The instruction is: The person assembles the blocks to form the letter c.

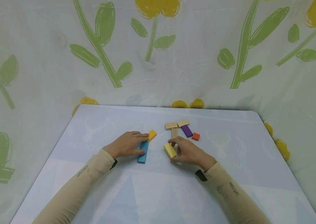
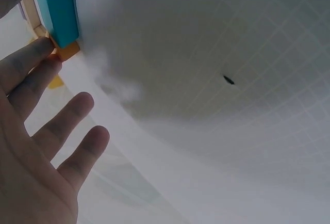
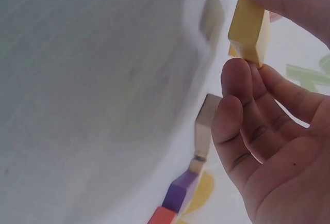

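Note:
On the table, a blue block lies lengthwise with a yellow-orange block at its far end. My left hand reaches over from the left, its thumb on the blue block and its extended fingertips at the yellow-orange one. The ring and little fingers spread free in the left wrist view. To the right, my right hand pinches a pale yellow block between thumb and fingers. In the right wrist view this yellow block is gripped at opposite ends.
Beyond my right hand lie two striped wooden blocks end to end, with a plain wooden block below them. Beside these are a purple block and a small red-orange block. A flowered curtain stands behind the table's far edge.

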Available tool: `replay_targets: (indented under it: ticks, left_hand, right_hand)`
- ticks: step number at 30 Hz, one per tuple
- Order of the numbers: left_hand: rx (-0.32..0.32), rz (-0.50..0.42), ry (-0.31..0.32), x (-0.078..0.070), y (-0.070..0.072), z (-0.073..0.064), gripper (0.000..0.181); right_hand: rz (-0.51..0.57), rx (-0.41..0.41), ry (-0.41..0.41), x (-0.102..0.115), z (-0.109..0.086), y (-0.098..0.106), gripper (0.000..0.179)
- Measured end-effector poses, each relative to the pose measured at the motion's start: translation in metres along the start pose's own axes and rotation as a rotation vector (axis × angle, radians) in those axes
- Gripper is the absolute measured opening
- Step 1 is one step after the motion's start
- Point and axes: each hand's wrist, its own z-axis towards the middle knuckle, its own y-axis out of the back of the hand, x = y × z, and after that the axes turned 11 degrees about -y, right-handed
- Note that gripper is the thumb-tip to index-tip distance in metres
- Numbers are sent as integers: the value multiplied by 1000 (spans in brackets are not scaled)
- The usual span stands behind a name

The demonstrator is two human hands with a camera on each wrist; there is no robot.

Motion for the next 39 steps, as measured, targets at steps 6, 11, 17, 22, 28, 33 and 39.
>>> replay_targets:
  ticks: [6,11,17,22,28,33,39]
  left_hand:
    - [6,-4,1,0,1,-1,65]
    - [16,-14,15,-1,2,0,66]
    - [11,-16,14,-1,2,0,66]
    - [4,-11,13,-1,1,1,66]
    - [12,-7,25,-1,0,1,66]
    - [-2,-14,7,-1,0,1,66]
    - [2,-17,8,-1,2,0,66]
  right_hand:
    - [5,13,26,9,1,-1,68]
    - [-9,43,61,19,4,-7,68]
    - [-41,108,104,29,6,-16,67]
    - [-62,113,147,33,8,-20,65]
    - [-93,153,150,33,9,-24,65]
    - [-95,174,128,31,7,-23,70]
    - [-71,182,166,27,7,-17,61]
